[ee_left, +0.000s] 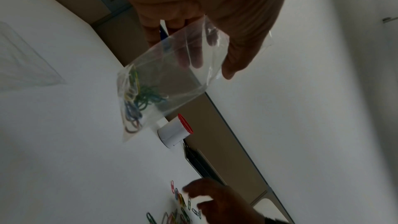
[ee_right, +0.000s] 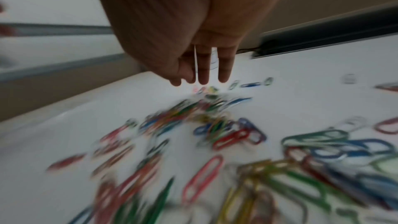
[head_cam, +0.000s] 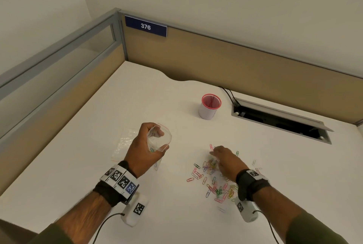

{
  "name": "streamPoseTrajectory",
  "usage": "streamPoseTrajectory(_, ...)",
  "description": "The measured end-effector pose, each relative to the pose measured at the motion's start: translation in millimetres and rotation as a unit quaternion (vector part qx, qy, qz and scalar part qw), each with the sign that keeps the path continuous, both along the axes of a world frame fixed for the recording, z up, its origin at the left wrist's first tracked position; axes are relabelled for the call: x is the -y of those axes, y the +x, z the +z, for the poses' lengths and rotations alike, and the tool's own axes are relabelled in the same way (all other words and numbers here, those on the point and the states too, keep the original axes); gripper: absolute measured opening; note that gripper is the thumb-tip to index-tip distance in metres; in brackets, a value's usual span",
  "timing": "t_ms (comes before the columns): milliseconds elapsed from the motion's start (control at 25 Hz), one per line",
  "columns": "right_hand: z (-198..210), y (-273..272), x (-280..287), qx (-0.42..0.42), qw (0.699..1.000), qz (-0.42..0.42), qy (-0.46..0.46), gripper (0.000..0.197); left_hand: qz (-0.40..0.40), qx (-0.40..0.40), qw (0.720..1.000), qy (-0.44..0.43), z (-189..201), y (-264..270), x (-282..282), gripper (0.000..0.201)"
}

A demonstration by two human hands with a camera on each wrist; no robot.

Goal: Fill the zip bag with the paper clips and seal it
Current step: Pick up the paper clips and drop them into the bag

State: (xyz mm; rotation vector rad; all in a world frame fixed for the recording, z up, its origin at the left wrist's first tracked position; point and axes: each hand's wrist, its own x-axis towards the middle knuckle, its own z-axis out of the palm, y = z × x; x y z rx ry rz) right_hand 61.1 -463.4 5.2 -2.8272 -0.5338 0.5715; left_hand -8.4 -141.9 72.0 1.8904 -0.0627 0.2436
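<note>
1. Head view: left hand (head_cam: pixel 146 146) grips zip bag (head_cam: pixel 160 137) mouth-up above worktop (head_cam: pixel 78 165); few clips inside.
2. Right hand (head_cam: pixel 225 160), fingers loose, reaches over paper clips (head_cam: pixel 214 181) right of it.
3. Risk: bag mouth collapses, clips spill.

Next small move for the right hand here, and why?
Probably close the fingers on a few clips. The right hand hovers open, fingers extended, over the paper clips scattered on the table, holding nothing visible. The left hand holds the zip bag up with its mouth open; only a few clips are inside.
</note>
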Motion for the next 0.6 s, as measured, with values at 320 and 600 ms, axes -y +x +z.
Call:
streamPoseTrajectory(320,-14.4,21.9,24.9,-0.054,0.992,-0.072,-0.087,0.084,-0.01,-0.002,1.0,0.013,5.1,-1.6,21.0,0.052)
streamPoseTrajectory(600,-10.3,-43.1,34.3,-0.008,0.999,-0.034,-0.002,0.073,-0.019,-0.001,1.0,0.012,5.2,1.1,39.2,0.053)
